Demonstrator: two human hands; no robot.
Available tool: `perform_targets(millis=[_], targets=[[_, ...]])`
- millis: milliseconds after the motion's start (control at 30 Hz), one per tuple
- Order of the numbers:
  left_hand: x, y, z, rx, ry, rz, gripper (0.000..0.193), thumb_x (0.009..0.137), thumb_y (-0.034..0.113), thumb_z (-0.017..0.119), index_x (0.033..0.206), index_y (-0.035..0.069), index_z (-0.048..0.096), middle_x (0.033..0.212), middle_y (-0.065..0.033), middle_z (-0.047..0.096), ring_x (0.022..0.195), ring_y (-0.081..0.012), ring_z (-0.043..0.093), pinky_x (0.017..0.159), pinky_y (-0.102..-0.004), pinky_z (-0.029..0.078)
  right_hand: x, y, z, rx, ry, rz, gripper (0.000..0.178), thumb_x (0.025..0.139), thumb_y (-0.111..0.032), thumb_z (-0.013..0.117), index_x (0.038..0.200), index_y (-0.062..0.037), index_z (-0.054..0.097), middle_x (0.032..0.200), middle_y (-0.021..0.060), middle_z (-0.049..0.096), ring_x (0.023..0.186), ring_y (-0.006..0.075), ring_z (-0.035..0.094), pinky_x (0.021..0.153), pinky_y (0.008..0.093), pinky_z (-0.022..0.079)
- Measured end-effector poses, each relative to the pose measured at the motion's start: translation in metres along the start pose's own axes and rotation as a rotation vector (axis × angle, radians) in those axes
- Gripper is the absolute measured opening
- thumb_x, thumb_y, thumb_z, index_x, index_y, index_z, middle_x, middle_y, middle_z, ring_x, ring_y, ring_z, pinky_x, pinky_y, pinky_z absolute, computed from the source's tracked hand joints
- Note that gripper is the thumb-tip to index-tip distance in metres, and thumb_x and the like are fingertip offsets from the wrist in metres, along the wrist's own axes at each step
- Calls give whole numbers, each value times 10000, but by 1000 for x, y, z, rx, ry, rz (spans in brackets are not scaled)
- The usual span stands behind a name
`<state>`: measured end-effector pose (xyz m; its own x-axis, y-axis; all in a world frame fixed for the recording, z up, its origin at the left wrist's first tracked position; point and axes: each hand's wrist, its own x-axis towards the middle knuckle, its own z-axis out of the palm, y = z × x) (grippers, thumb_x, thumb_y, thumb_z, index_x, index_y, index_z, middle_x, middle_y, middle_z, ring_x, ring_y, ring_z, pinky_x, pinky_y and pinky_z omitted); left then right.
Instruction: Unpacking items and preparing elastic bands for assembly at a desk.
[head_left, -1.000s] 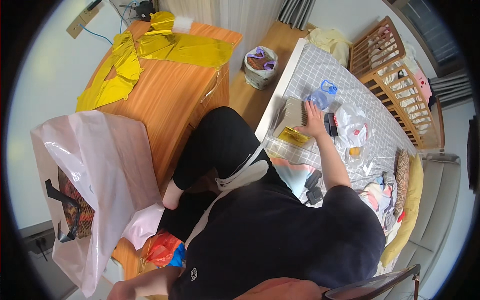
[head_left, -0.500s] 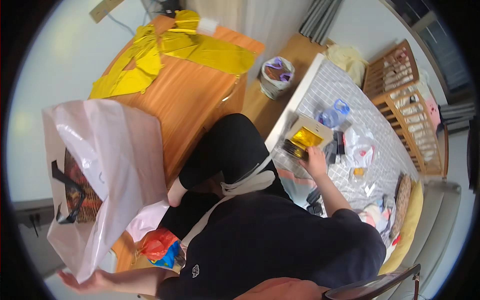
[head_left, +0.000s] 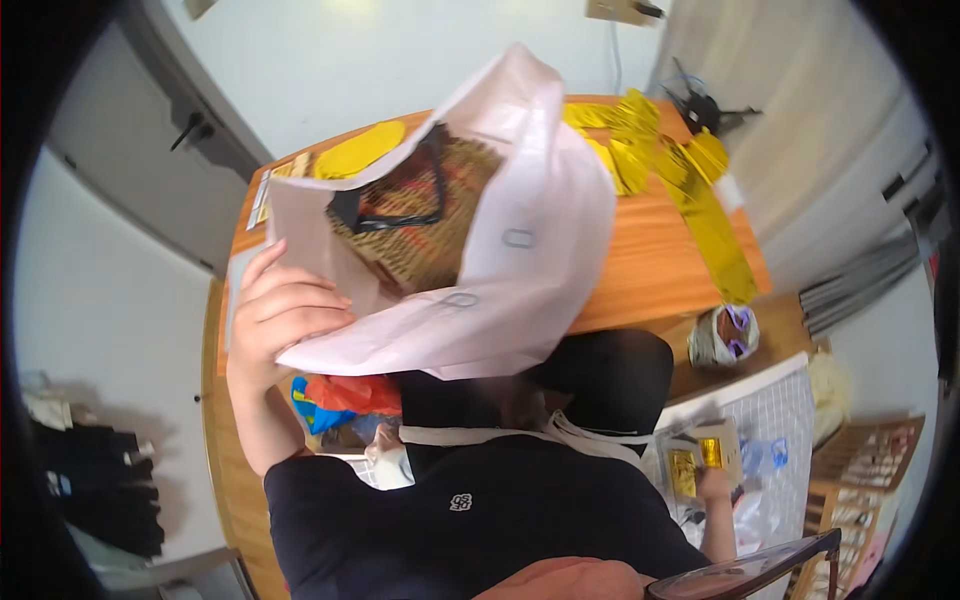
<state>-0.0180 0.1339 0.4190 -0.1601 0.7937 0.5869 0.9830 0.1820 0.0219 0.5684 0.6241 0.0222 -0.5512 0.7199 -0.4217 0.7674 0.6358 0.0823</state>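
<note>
A large pale pink plastic bag (head_left: 560,240) stands open in front of me, against the table edge. Inside it shows a woven, basket-like brown and red piece (head_left: 470,190), with a black strap (head_left: 438,185) across it. My left hand (head_left: 285,310) curls its fingers over the bag's near left rim. Low at the right, over the bed, my right hand (head_left: 714,484) is closed at a shiny gold packet (head_left: 683,472); its fingertips are small and partly hidden. Just beyond them a second gold patch (head_left: 710,452) lies on a cardboard box (head_left: 728,440).
Crumpled yellow sheets (head_left: 705,220) and a flat yellow piece (head_left: 360,150) lie on the wooden table (head_left: 640,270). A lined waste bin (head_left: 722,336) stands between table and bed. Beside the box lies a blue-topped clear bottle (head_left: 765,455). Red and blue bags (head_left: 350,395) sit below the pink bag.
My view has swung left. My left hand, apart from the bag's rim before with fingers spread, now grips it, and the bag's mouth is wider. The gold packet by my right hand has tilted.
</note>
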Motion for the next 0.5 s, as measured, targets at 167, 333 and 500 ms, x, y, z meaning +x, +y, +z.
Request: perform_targets(millis=[167, 333, 500], targets=[[-15, 2, -12, -31, -23, 11, 87, 736, 188, 695, 798, 130, 716, 842, 8, 691, 842, -179, 646, 1055, -445, 363, -17, -23, -148, 11, -98, 10, 348, 871, -368, 604, 943, -45, 711, 908, 239, 673, 885, 426, 639, 790, 490, 506], [-24, 12, -14, -109, -47, 92, 64, 796, 159, 664, 820, 106, 691, 854, 3, 674, 852, -184, 639, 1050, -461, 368, -39, -75, -337, 62, -70, -125, 419, 875, -355, 632, 930, 59, 674, 831, 319, 626, 791, 441, 635, 724, 454, 511], [-27, 17, -13, -273, -17, 242, 99, 795, 107, 617, 858, 108, 693, 866, -6, 650, 832, -192, 622, 1015, -434, 412, -64, -108, -471, 760, 275, -243, 423, 934, -241, 618, 1257, 13, 513, 1053, 46, 598, 940, 158, 564, 834, 304, 454]])
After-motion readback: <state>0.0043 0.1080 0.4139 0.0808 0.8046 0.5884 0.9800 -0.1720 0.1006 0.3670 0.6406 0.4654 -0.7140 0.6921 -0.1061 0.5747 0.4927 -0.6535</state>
